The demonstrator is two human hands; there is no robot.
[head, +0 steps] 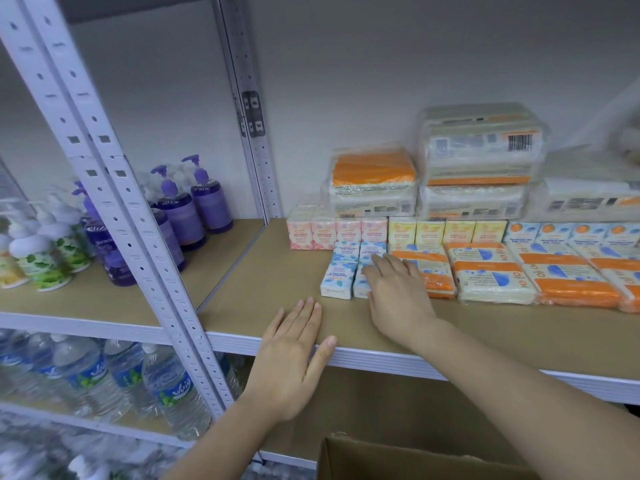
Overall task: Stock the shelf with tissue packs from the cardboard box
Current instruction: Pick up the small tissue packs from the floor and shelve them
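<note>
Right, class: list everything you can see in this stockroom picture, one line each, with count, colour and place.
Blue mini tissue packs: four showing, blue-white, shelf front, under the right hand.
Pink mini packs: front row of four, behind the blue ones.
Yellow mini packs: four, right of the pink.
Orange tissue bundles: several, orange-cream, shelf right.
Wrapped bundles: stacked at the back.
Purple pump bottles: several, left bay.
Green-leaf bottles: far left.
Water bottles: many, clear, lower shelf.
Cardboard box: one, brown, bottom edge.
Left hand: flat on the shelf edge.
Right hand: on the blue packs.

purple soap bottles (pixel 194 202), orange-striped tissue packs (pixel 491 271)
</note>
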